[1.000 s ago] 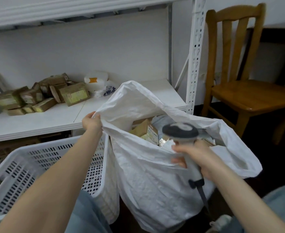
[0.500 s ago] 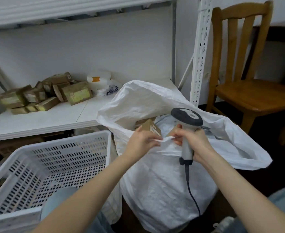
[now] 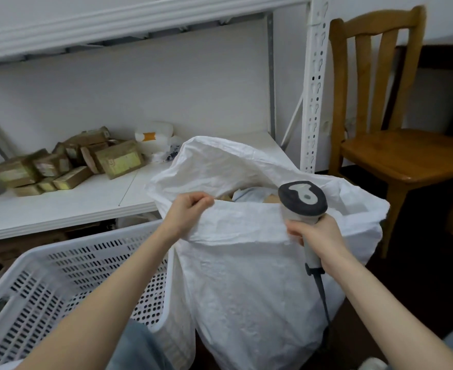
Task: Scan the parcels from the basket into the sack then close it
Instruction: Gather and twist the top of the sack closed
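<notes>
Head camera looks down, close over sack (image 3: 246, 284).

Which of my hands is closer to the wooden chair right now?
Right. The right hand, gripping the scanner at the rim of the sack, is on the side towards the chair. The left hand pinches the rim farther away, near the basket.

The left hand (image 3: 186, 212) pinches the sack (image 3: 246, 276) rim at 9 o'clock. The right hand (image 3: 317, 236) grips the scanner (image 3: 302, 200) at 3 o'clock. The basket (image 3: 59, 276) stands at 8 o'clock.

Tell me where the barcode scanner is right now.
Head view, right of centre: the scanner is gripped in the right hand at the white sack's near rim.
</notes>
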Tool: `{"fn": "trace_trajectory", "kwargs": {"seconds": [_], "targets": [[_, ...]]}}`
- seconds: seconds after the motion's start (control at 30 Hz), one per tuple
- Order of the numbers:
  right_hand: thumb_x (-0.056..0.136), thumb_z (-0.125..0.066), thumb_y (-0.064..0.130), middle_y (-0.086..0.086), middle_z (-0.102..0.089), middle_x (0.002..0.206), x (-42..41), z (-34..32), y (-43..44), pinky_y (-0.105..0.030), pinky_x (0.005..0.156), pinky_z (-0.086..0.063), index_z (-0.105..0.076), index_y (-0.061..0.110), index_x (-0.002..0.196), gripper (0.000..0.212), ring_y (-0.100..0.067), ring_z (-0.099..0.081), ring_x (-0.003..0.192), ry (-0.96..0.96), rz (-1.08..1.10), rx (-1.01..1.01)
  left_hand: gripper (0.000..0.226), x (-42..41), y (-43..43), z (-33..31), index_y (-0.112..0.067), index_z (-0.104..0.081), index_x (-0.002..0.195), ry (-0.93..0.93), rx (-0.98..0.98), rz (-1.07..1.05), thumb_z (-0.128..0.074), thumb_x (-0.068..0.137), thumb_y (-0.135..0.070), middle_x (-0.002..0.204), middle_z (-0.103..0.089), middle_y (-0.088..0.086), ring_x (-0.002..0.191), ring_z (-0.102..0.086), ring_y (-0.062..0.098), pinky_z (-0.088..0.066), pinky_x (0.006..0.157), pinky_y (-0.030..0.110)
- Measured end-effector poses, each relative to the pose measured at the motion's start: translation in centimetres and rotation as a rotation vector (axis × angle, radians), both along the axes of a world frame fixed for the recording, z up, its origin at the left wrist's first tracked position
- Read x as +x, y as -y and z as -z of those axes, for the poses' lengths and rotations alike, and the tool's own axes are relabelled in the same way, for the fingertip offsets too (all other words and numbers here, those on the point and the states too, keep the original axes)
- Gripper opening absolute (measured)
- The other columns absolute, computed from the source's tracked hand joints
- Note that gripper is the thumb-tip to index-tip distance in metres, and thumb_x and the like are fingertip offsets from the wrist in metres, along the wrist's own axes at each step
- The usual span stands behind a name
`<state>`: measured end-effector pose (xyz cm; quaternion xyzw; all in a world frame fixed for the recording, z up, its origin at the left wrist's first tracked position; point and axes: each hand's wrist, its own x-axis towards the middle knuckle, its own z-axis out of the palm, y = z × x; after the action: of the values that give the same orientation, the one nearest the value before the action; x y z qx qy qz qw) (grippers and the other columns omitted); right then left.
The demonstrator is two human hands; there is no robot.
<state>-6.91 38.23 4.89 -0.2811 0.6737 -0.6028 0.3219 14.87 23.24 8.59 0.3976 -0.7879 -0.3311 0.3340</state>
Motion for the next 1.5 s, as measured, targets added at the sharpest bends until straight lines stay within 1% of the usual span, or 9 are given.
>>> {"fn": "trace_trajectory", "kwargs": {"seconds": [0.2,0.5,0.67,0.77,0.97,1.07,1.17,1.3,1.5], "targets": [[0.077,-0.074,0.006,-0.008,-0.068,0.089,1.3,0.7,1.6,-0.037,0.071,-0.055,-0.063,0.009,0.101,0.026,-0.022,-0.063,0.079,0.028,-0.108,0.041,0.021,3.4,1.6,2.0,-0.013,-0.067,0.078,0.353,-0.122,-0.047,-0.057,0.096,-0.019,0.064,-0.054,-0.013,0.059,-0.047,0.001,-0.033,0.055,0.013],[0.076,-0.078,0.017,-0.004,-0.067,0.108,0.3,3.5,-0.3,-0.043,0.096,-0.049,-0.062,0.014,0.115,0.042,-0.024,-0.061,0.103,0.179,-0.105,0.125,0.021,1.0,1.3,4.9,-0.014,-0.068,0.100,0.270,-0.380,0.023,-0.050,0.092,-0.021,0.089,-0.062,-0.006,0.089,-0.062,0.024,-0.050,0.077,0.037],[0.076,-0.076,0.010,-0.011,-0.070,0.105,0.3,3.5,0.9,-0.040,0.086,-0.055,-0.065,0.009,0.109,0.035,-0.026,-0.066,0.095,0.285,0.021,0.055,0.072,-3.3,-1.5,4.5,-0.029,-0.046,0.138,0.897,-0.699,0.140,-0.041,0.080,-0.071,0.132,-0.054,0.001,0.125,-0.047,0.026,-0.026,0.107,0.051],[0.075,-0.076,0.009,-0.011,-0.071,0.103,0.3,2.9,0.4,-0.048,0.090,-0.054,-0.066,0.009,0.108,0.034,-0.029,-0.066,0.099,0.280,0.008,0.043,0.087,-7.4,-3.5,5.4,-0.027,-0.028,0.146,1.134,-0.708,0.200,-0.053,0.077,-0.072,0.137,-0.046,0.002,0.127,-0.045,0.025,-0.024,0.109,0.051],[0.080,-0.075,0.009,0.001,-0.067,0.096,-2.0,0.8,-2.6,-0.041,0.082,-0.057,-0.064,0.020,0.097,0.022,-0.017,-0.062,0.093,0.190,0.035,-0.032,0.020,-8.4,-0.5,5.9,-0.034,-0.070,0.103,0.682,-0.419,-0.028,-0.056,0.091,-0.042,0.106,-0.068,-0.005,0.102,-0.063,0.022,-0.048,0.075,0.030],[0.076,-0.078,0.014,0.004,-0.065,0.084,-3.7,0.4,-3.6,-0.032,0.074,-0.052,-0.066,0.018,0.090,0.019,-0.011,-0.059,0.083,-0.006,0.190,-0.047,0.020,-7.5,1.2,5.5,-0.028,-0.070,0.101,0.656,-0.442,-0.097,-0.054,0.093,-0.036,0.105,-0.067,-0.004,0.101,-0.062,0.024,-0.050,0.076,0.035],[0.071,-0.082,0.027,-0.011,-0.064,0.112,-5.4,0.1,-3.4,-0.034,0.088,-0.051,-0.068,0.015,0.099,0.033,-0.022,-0.059,0.103,-0.122,0.389,-0.004,0.018,-6.5,1.7,6.0,-0.023,-0.071,0.100,0.608,-0.498,0.008,-0.056,0.091,-0.027,0.102,-0.068,-0.005,0.096,-0.063,0.024,-0.050,0.072,0.034],[0.079,-0.075,0.022,-0.005,-0.062,0.114,-6.9,-0.4,-2.3,-0.028,0.087,-0.041,-0.062,0.012,0.118,0.042,-0.023,-0.054,0.114,0.008,0.358,0.044,0.022,-6.1,0.6,6.0,-0.015,-0.064,0.070,0.416,-0.730,0.248,-0.050,0.080,-0.029,0.070,-0.066,-0.003,0.066,-0.056,0.014,-0.041,0.057,0.025],[0.083,-0.066,0.005,-0.013,-0.061,0.120,-6.8,0.4,-1.0,-0.030,0.082,-0.045,-0.054,0.006,0.127,0.045,-0.030,-0.056,0.106,0.132,0.324,0.179,0.027,-5.5,-0.5,6.3,-0.018,-0.064,0.072,0.371,-0.689,0.249,-0.046,0.084,-0.034,0.066,-0.064,-0.008,0.061,-0.058,0.015,-0.041,0.056,0.028]]}}
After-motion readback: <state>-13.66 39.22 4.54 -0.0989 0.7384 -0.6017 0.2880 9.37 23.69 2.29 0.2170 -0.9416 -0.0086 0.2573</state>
